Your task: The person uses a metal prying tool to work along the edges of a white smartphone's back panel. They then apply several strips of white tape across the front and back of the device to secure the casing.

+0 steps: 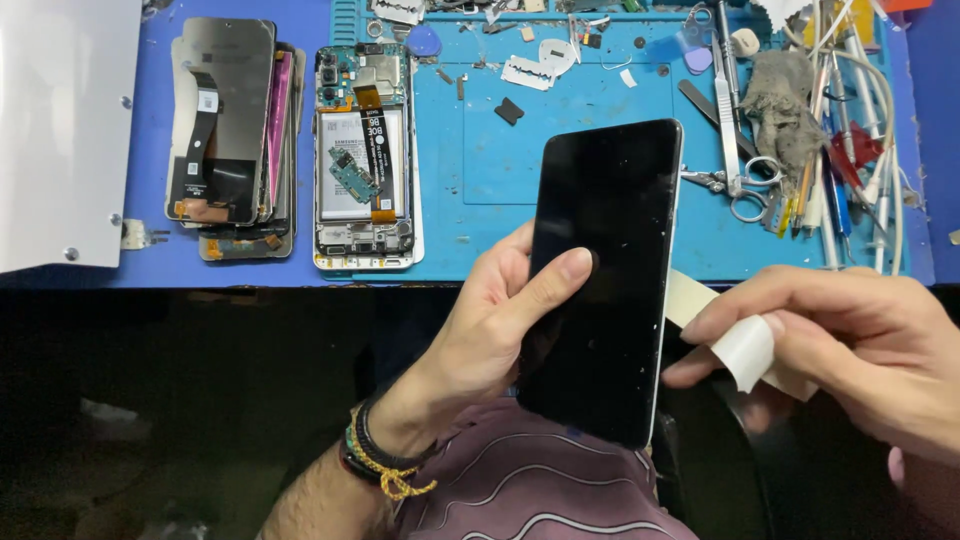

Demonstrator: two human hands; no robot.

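My left hand (495, 325) grips a black phone screen panel (600, 290) upright, thumb pressed on the glass, fingers behind it. Small white specks dot the glass. My right hand (850, 345) is just right of the panel and pinches a white strip of film or tape (740, 345) that runs back to the panel's right edge. An opened phone (362, 155) with its battery and circuit board exposed lies face down on the blue work mat (490, 170), beyond my left hand.
A stack of several screen panels (232, 130) lies left of the opened phone. Scissors (745, 185), tweezers, pens and a grey rag (775, 95) crowd the mat's right side. A white metal plate (60, 130) sits at far left. Small parts litter the mat's back edge.
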